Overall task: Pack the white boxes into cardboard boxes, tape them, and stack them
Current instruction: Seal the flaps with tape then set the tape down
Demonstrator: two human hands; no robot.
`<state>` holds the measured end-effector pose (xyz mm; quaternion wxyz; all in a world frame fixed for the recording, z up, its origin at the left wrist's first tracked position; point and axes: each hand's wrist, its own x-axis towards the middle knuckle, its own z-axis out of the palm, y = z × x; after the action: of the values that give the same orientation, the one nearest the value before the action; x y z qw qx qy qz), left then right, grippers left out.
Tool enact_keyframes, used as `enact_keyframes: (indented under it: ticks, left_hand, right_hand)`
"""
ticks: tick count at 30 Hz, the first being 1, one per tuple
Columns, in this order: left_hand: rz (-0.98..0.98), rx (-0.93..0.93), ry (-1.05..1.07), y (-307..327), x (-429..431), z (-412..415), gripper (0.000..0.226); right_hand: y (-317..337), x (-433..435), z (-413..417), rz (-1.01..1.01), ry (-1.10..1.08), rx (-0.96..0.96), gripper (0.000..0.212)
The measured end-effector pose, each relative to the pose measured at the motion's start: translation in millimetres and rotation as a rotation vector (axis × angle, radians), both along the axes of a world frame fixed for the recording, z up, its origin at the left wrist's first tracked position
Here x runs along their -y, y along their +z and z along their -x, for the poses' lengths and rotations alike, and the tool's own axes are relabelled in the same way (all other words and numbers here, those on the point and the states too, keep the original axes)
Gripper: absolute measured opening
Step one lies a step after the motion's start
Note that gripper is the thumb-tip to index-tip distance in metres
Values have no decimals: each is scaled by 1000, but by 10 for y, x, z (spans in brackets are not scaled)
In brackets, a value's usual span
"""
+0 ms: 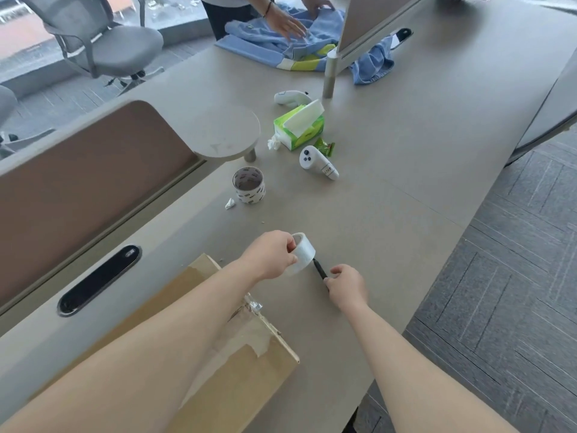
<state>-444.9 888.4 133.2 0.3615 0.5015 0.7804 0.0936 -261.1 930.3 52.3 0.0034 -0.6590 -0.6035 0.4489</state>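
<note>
My left hand (272, 255) grips a roll of clear tape (302, 254) just above the table, fingers curled into its core. My right hand (347, 284) holds a black pen-like tool (320, 270) whose tip points at the roll. A closed cardboard box (243, 370) lies under my left forearm near the table's front edge, with tape strips across its top and a crumpled tape end at its far corner. No white boxes are in view.
A second tape roll with printed labels (249, 185) stands farther back, next to a paper scrap. Beyond lie a green tissue pack (299, 126), two white controllers (317, 164), and blue clothes (281, 42) handled by another person. A divider panel (93, 170) runs along the left.
</note>
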Motion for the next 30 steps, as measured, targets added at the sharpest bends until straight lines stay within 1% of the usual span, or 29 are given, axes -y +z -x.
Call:
enact_keyframes:
  ticks: [1, 4, 6, 8, 10, 12, 14, 16, 18, 20, 22, 25, 27, 30]
  left_hand:
    - [0, -6, 3, 25, 1, -12, 12]
    - [-6, -17, 17, 110, 15, -38, 11]
    - [-4, -29, 15, 213, 45, -60, 11]
    - [-12, -32, 13, 336, 74, -74, 11]
    - [-34, -42, -4, 500, 118, -70, 13]
    - [-58, -44, -33, 671, 155, -56, 15]
    - [-85, -32, -61, 868, 214, -17, 15]
    - [-118, -8, -82, 1056, 291, 49, 8]
    - [-154, 0, -86, 1220, 365, 135, 5]
    - [-182, 17, -65, 1340, 447, 253, 2]
    - [-194, 50, -54, 1418, 507, 375, 9]
    - [-226, 13, -93, 1481, 586, 537, 23]
    - [-268, -21, -79, 1490, 612, 599, 28]
    - [-312, -24, 4, 1459, 628, 632, 30]
  right_hand:
    - [26, 0, -25, 3, 1, -10, 33]
    - [209, -14, -55, -29, 26, -55, 29]
    - [408, -36, -33, -106, 49, -106, 27]
    - [650, -40, 8, -231, 83, -178, 26]
    - [946, -19, 63, -378, 181, -215, 35]
    - [1245, 12, 136, -463, 346, -215, 45]
    - [1530, 74, 235, -442, 488, -204, 52]
    - [1751, 144, 338, -376, 573, -179, 53]
    - [1919, 191, 419, -359, 624, -141, 49]
    - [2071, 225, 509, -428, 694, -111, 42]
    - [2208, 232, 594, -471, 739, -93, 31]
    - [2342, 220, 706, -428, 738, -88, 19]
    - [2324, 182, 765, -401, 748, -95, 15]
    - [2271, 131, 871, -352, 795, -98, 16]
